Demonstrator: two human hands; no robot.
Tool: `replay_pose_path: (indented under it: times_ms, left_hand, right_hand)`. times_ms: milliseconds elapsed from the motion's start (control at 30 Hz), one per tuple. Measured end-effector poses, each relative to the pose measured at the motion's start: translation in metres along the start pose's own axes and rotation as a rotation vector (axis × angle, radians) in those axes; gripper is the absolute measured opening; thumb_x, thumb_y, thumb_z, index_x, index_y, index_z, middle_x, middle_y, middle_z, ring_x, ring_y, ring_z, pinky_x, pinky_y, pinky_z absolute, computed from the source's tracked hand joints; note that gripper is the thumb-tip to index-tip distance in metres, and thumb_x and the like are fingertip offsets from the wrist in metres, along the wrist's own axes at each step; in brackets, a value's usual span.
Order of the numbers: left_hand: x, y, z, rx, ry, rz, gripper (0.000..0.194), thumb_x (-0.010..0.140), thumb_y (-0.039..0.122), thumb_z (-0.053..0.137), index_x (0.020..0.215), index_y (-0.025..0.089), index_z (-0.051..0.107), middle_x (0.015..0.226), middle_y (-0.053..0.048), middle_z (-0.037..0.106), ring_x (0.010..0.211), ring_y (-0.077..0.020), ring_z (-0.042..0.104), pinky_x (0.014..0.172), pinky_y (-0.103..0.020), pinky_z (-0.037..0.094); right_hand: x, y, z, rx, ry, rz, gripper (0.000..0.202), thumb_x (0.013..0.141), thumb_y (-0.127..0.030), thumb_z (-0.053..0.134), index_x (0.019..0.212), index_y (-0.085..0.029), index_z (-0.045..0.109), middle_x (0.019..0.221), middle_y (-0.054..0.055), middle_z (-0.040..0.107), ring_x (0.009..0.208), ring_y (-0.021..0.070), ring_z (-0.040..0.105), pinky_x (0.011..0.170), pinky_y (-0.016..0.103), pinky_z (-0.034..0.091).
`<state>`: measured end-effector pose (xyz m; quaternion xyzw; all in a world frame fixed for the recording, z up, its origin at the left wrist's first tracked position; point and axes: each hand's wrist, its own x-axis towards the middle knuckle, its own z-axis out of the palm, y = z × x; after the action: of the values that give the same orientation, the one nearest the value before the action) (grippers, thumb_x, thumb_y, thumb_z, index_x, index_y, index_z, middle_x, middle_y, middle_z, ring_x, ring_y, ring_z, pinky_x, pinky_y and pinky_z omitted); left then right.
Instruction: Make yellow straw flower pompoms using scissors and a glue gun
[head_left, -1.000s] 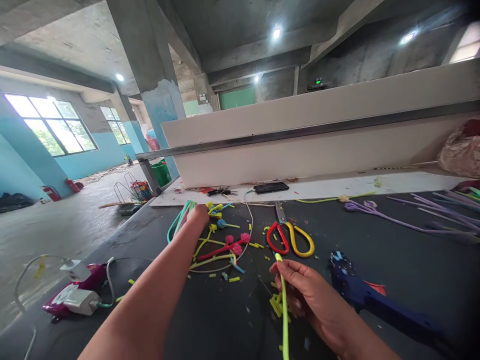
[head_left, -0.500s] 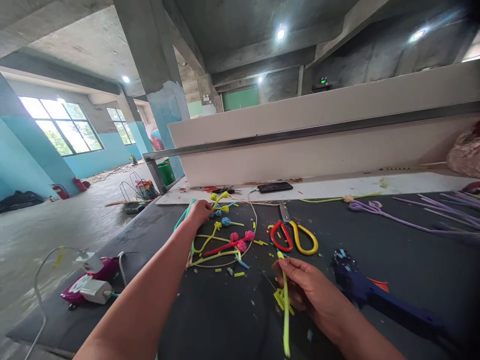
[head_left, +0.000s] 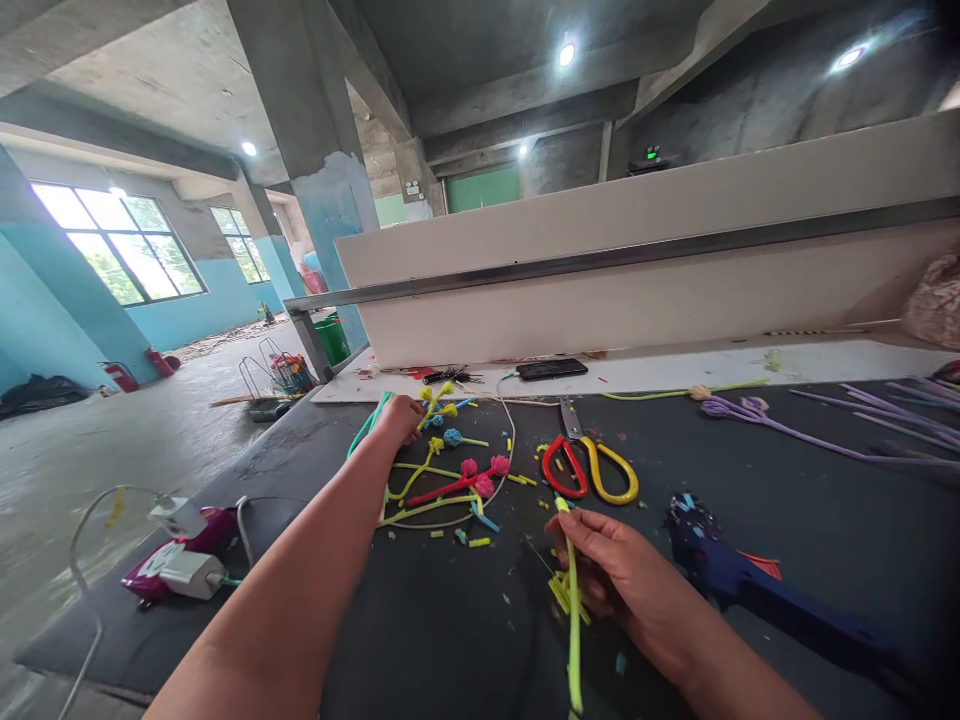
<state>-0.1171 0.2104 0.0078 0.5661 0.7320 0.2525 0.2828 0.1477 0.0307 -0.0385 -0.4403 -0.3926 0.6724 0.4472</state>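
My right hand pinches a yellow-green fuzzy stem near its top, low in the view. At the far left of the work surface, my left hand has its fingers closed beside a yellow-budded stem; what they hold is hard to make out. Green stems lie by that wrist. Between the hands are a pink-budded red stem, a blue-budded stem and a yellow one. Red-and-yellow handled scissors lie beyond my right hand.
A dark blue glue gun lies to the right, with purple stems behind it. A phone rests on the white ledge. A power strip with plugs is at left. Short yellow offcuts lie under my right hand.
The camera view has shifted slightly. My left hand has moved a little at the yellow-budded stem, which is tilted a bit differently. My right hand keeps its hold on the yellow-green stem.
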Motion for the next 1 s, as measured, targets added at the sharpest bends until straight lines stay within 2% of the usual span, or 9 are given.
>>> replay_pose_path:
  times_ms: [133,233,400,500,567,633,767,900,1000]
  left_hand:
    - [-0.025,0.018,-0.015,-0.122,0.092,0.112,0.033,0.086,0.031,0.051,0.115,0.015,0.052,0.110,-0.009,0.057,0.090,-0.0178,0.059,0.075,-0.037,0.051]
    - [-0.066,0.034,-0.010,-0.222,0.075,0.234,0.029,0.086,0.023,0.047,0.112,0.014,0.054,0.092,-0.005,0.063,0.066,-0.0108,0.059,0.056,-0.023,0.046]
    - [-0.151,0.052,0.057,-0.296,-0.236,0.376,0.012,0.072,0.021,0.060,0.080,0.015,0.066,0.057,0.001,0.058,0.050,-0.0096,0.053,0.047,-0.020,0.040]
    - [-0.181,0.052,0.092,-0.508,-0.337,0.356,0.013,0.071,0.022,0.061,0.083,0.017,0.063,0.062,0.000,0.058,0.052,-0.0095,0.051,0.048,-0.020,0.038]
    - [-0.190,0.050,0.101,-0.731,-0.421,0.241,0.016,0.073,0.026,0.061,0.086,0.017,0.058,0.065,0.001,0.057,0.052,-0.0085,0.051,0.049,-0.020,0.039]
    - [-0.193,0.048,0.100,-0.905,-0.600,0.138,0.018,0.074,0.030,0.061,0.082,0.016,0.055,0.064,0.001,0.056,0.051,-0.0082,0.052,0.051,-0.021,0.041]
    - [-0.189,0.044,0.089,-1.042,-0.864,0.112,0.026,0.071,0.036,0.067,0.074,0.014,0.053,0.059,0.002,0.053,0.047,-0.0060,0.048,0.047,-0.018,0.040]
    - [-0.178,0.034,0.080,-1.054,-0.902,0.202,0.027,0.069,0.032,0.070,0.071,0.013,0.051,0.058,0.004,0.047,0.042,-0.0004,0.035,0.038,-0.012,0.020]
    - [-0.169,0.025,0.076,-1.064,-0.866,0.215,0.029,0.068,0.033,0.071,0.071,0.013,0.051,0.060,0.003,0.048,0.042,0.0001,0.033,0.039,-0.013,0.016]
  right_hand:
    - [0.000,-0.002,-0.001,0.007,-0.022,-0.006,0.031,0.074,-0.046,0.064,0.075,-0.016,0.058,0.054,-0.005,0.050,0.036,0.0017,0.026,0.037,0.019,0.016]
    - [-0.002,-0.003,-0.001,0.010,-0.024,-0.002,0.030,0.076,-0.046,0.063,0.077,-0.016,0.059,0.057,-0.005,0.052,0.037,0.0018,0.027,0.038,0.019,0.018]
    - [-0.004,-0.004,0.000,0.072,-0.002,-0.033,0.031,0.073,-0.046,0.067,0.069,-0.017,0.056,0.048,-0.008,0.042,0.039,0.0026,0.028,0.040,0.019,0.019]
    - [-0.006,-0.006,0.002,0.161,0.032,-0.106,0.032,0.064,-0.041,0.076,0.066,-0.017,0.055,0.048,-0.009,0.041,0.041,0.0030,0.030,0.041,0.018,0.021]
    - [-0.008,-0.009,0.004,0.184,0.060,-0.143,0.032,0.061,-0.037,0.078,0.064,-0.017,0.054,0.053,-0.007,0.046,0.044,0.0044,0.037,0.044,0.019,0.027]
    - [-0.010,-0.010,0.005,0.166,0.038,-0.162,0.030,0.064,-0.038,0.076,0.065,-0.018,0.054,0.056,-0.005,0.051,0.048,0.0079,0.044,0.048,0.022,0.034]
    - [-0.013,-0.007,0.008,0.076,0.057,-0.238,0.027,0.068,-0.041,0.072,0.070,-0.017,0.058,0.054,-0.006,0.046,0.046,0.0072,0.039,0.047,0.022,0.031]
    - [-0.014,-0.007,0.013,0.006,0.113,-0.299,0.032,0.070,-0.037,0.072,0.095,-0.019,0.063,0.057,-0.008,0.038,0.044,0.0033,0.022,0.043,0.020,0.017]
    - [-0.017,-0.016,0.008,-0.110,0.153,-0.343,0.040,0.073,-0.038,0.068,0.109,-0.022,0.059,0.073,-0.005,0.047,0.047,0.0032,0.027,0.044,0.020,0.020]
